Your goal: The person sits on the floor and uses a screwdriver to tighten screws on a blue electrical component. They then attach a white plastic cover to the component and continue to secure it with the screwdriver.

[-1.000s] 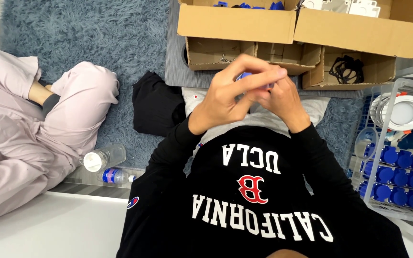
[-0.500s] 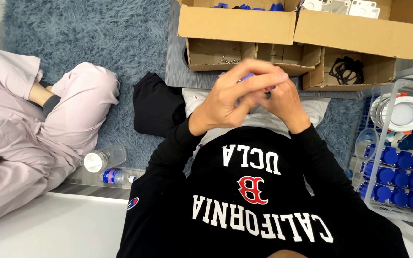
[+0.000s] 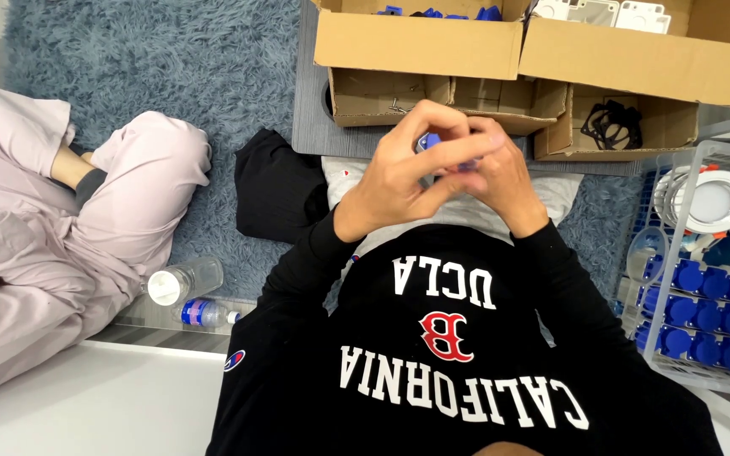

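Head view: the left hand [image 3: 407,173] and the right hand [image 3: 500,181] meet in front of the chest, above the lap, with the fingers of both grips closed together around a small blue part [image 3: 430,140], which is mostly hidden and appears to be a plastic fitting. Beyond the hands, open cardboard boxes [image 3: 420,42] rest on a grey surface [image 3: 310,127] that lies on a blue shag rug [image 3: 171,67]. At the right a wire rack [image 3: 678,253] holds blue caps [image 3: 707,317] and round white lamp fittings [image 3: 711,198], while at the left a person in pink clothing [image 3: 61,228] sits near two clear bottles [image 3: 187,291].
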